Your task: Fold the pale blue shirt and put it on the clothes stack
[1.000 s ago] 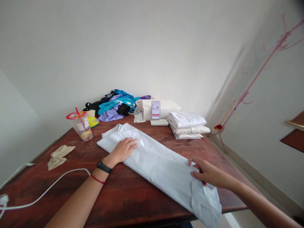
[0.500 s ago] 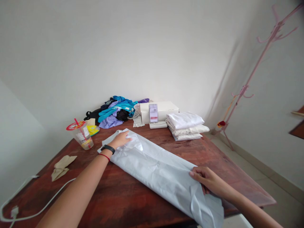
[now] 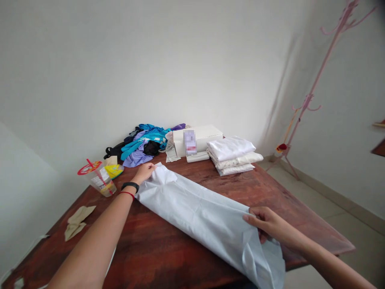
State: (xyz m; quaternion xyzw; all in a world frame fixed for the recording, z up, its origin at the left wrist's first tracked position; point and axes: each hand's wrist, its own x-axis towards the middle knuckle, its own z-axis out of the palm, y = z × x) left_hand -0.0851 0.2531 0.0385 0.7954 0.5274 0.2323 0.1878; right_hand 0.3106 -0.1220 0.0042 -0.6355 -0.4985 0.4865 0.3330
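A long, silvery-white folded cloth (image 3: 195, 212) lies slantwise across the wooden table (image 3: 144, 249), its near right end hanging over the front edge. My left hand (image 3: 144, 172), with a black band and red string at the wrist, pinches its far left end. Along the right side, my right hand (image 3: 266, 222) is closed on the cloth's edge, thumb on top and fingers partly out of sight. Wrinkles run over the cloth between the hands. Beyond it stands a stack of folded white cloths (image 3: 233, 154).
At the back are a heap of blue, purple and black clothes (image 3: 144, 140), a white box (image 3: 207, 138) and a phone (image 3: 190, 142) propped against it. To the left stand a plastic cup (image 3: 102, 182) with a straw and a crumpled napkin (image 3: 78, 220). A pink coat rack (image 3: 319, 80) leans rightward in view.
My left hand has drawn its spread fingers together on the cloth's far end. That end has bunched inward. My right hand keeps its hold, and the view has shifted slightly.
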